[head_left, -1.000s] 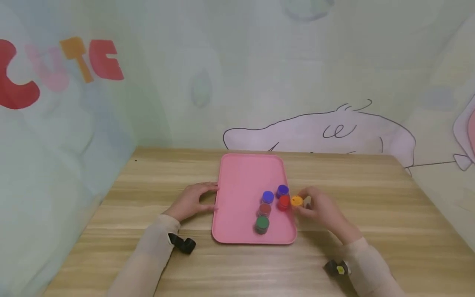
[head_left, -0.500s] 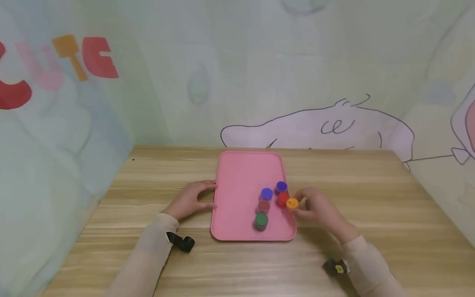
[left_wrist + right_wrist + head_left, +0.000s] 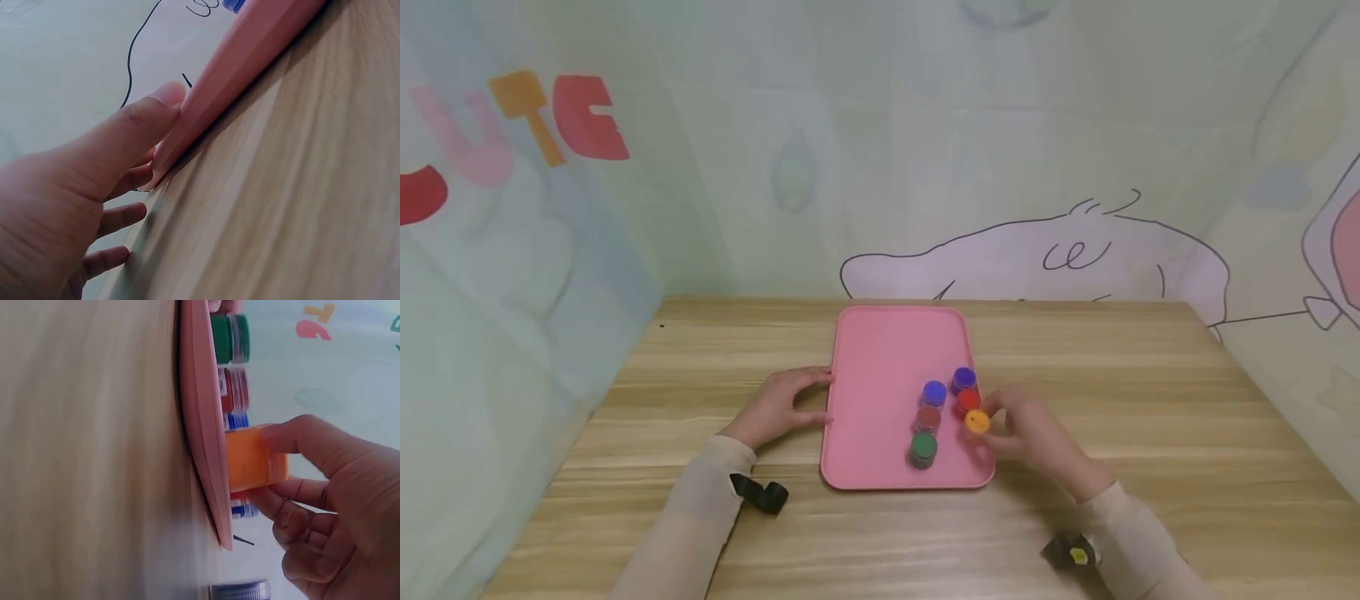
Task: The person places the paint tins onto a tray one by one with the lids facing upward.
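Note:
My right hand [image 3: 1037, 437] pinches a small orange paint jar [image 3: 977, 422] between thumb and fingers, at the right side of the pink tray [image 3: 880, 358]. In the right wrist view, this orange jar [image 3: 253, 459] stands upright just inside the tray's rim. Beside it in the tray are a red jar [image 3: 967, 402] and a dark blue jar [image 3: 964, 380]. A second row holds a blue jar [image 3: 934, 393], a brownish-red jar [image 3: 928, 418] and a green jar [image 3: 923, 450]. My left hand [image 3: 778, 406] rests at the tray's left edge, thumb against the rim [image 3: 206, 94], fingers loosely spread.
The tray lies on a wood-grain table [image 3: 760, 325] whose far edge meets a cartoon-printed wall cloth [image 3: 737, 150]. A dark-capped jar [image 3: 240, 591] stands beyond the tray in the right wrist view. Black wrist cameras are on both sleeves.
The right hand has carried the orange jar leftward and toward me, from outside the tray's right rim to beside the red jar. The left hand keeps its place on the tray's edge.

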A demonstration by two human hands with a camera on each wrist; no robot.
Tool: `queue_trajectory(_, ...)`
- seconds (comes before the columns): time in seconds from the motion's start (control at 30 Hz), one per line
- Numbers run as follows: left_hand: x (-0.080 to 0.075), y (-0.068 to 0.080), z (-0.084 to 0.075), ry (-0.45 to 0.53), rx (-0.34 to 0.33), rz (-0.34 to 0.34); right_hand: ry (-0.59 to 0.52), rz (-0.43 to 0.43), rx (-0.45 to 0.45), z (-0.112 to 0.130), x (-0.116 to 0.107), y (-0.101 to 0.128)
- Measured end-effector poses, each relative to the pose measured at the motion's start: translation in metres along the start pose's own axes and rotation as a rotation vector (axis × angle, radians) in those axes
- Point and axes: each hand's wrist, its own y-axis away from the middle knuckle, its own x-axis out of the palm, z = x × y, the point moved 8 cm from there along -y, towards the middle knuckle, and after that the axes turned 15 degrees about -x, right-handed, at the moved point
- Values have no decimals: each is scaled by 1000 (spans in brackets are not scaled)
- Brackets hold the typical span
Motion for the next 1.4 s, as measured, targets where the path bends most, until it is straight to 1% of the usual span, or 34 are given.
queue_trajectory(0.1,0,1,1,-4,-2,-2,-13,11,5,1,5,0)
queue_trajectory(0.2,0,2,1,-5,-4,-2,0,18,9,1,8,-1)
queue_trajectory(0.4,0,1,0,14,-2,4,61,24,32,2,8,-1)
queue_trajectory(0.57,-1,0,-1,6,4,0,111,29,63,2,8,0)
queue_trajectory(0.9,0,1,0,1,5,-12,172,32,72,3,7,1)
queue_trajectory(1.2,1,1,0,5,6,-10,162,55,76,2,1,2)
queue_trajectory(1.3,0,1,0,0,9,-12,175,61,74,1,-4,3)
queue_trajectory(1.4,0,2,0,0,10,-13,211,62,49,2,-10,2)
